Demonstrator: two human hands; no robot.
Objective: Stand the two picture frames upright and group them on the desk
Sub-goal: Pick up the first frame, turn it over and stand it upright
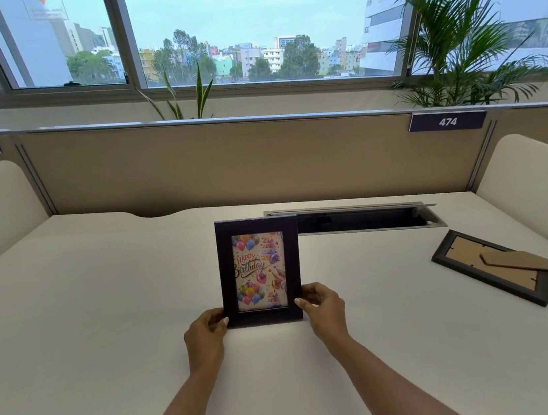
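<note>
A black picture frame with a "Happy Birthday" balloon card [259, 271] stands upright on the white desk [106, 314], facing me, near the middle. My left hand [205, 336] grips its lower left corner and my right hand [323, 308] grips its lower right corner. A second black frame [494, 266] lies face down on the desk at the right, its brown cardboard back and folding stand showing. Neither hand touches that one.
An open cable trough [364, 220] is cut into the desk just behind and right of the upright frame. A beige partition [226, 165] closes the back, with rounded side dividers left and right. Potted plants [466, 45] stand behind the partition by the window.
</note>
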